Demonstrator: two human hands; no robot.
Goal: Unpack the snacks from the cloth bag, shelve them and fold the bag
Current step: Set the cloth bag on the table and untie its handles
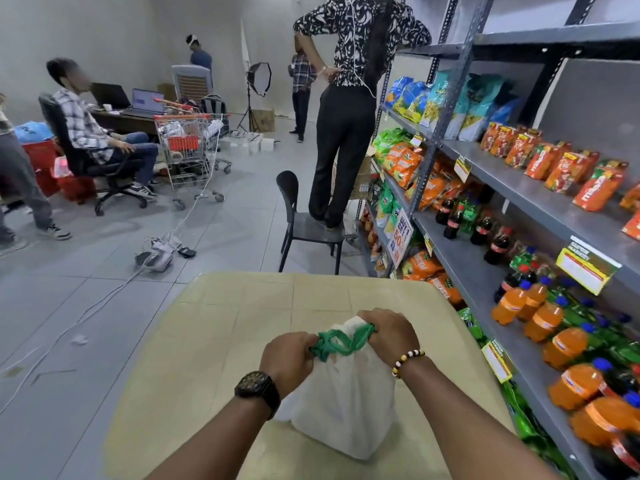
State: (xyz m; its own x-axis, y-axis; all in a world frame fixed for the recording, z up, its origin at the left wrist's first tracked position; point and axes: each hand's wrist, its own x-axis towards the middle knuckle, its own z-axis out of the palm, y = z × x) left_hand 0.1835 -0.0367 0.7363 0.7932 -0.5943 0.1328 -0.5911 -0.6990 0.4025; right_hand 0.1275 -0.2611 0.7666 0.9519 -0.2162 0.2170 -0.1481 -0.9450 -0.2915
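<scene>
Gripping the green handles [337, 342]: left hand [289, 355] and right hand [389, 332] are both curling round them, cloth bag [346, 403] standing near the table's [214, 341] near edge. I'm judging an uneven pull is risking tipping it; snacks probably inside, unseen. Stocked shelves [519, 202] are lining the right; someone [346, 116] is standing on a chair [304, 223] beyond the far edge.

One white cloth bag [343, 403] and one table [221, 341] are seen. Two laptops [147, 100], two shopping trolleys [187, 150] and two chairs [304, 223] are counted. Five other people [86, 126] are made out, one cut off by the left edge.
</scene>
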